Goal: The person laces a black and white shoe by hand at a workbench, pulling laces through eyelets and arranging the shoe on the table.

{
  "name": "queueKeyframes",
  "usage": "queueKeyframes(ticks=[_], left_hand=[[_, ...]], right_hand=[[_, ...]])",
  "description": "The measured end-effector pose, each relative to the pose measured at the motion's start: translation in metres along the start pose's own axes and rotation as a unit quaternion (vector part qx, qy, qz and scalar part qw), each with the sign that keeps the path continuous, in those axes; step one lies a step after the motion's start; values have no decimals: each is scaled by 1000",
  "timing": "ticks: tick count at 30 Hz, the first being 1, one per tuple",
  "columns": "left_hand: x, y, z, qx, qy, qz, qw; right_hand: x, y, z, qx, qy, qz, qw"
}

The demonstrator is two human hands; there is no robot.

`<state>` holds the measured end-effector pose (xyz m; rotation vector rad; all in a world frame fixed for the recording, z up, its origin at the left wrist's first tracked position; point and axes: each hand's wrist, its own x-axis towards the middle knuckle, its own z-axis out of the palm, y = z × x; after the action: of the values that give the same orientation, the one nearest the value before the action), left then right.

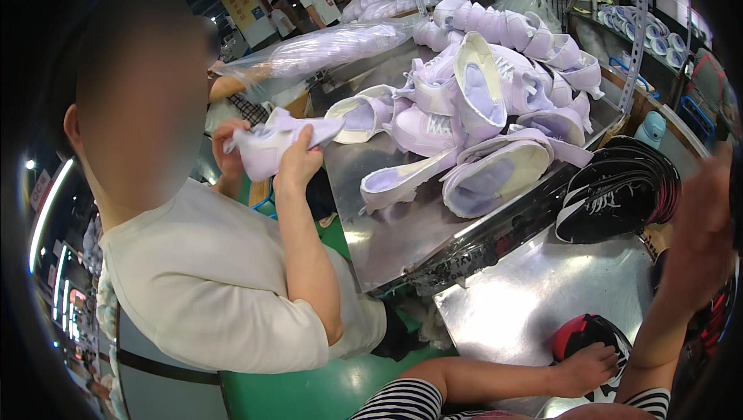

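Note:
My left hand is low in the view, its fingers curled on a black, red and white shoe upper on the metal table. Part of that upper is hidden under the hand. At the right edge, my right hand is raised beside a stack of black shoe uppers with white laces. It is blurred and dark there, so its fingers and anything in them cannot be made out.
On the left a co-worker in a white shirt holds a lilac shoe upper in both hands. Lilac shoe uppers are heaped on the far metal table. A metal post and light-blue bottle stand at the right.

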<state>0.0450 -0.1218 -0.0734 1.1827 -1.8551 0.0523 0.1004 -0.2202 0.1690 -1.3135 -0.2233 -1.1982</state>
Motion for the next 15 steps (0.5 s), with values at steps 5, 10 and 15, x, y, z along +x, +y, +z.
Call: queueKeyframes(ticks=[5, 10, 15], left_hand=[[-8, -2, 12, -20, -23, -25, 999], [-6, 9, 22, -183, 94, -129, 970], [-10, 6, 10, -47, -45, -14, 998]], right_hand=[[-33, 26, 30, -181, -304, 217, 910], [-109, 15, -41, -276, -339, 408, 801], [-178, -30, -130, -409, -46, 354, 840]])
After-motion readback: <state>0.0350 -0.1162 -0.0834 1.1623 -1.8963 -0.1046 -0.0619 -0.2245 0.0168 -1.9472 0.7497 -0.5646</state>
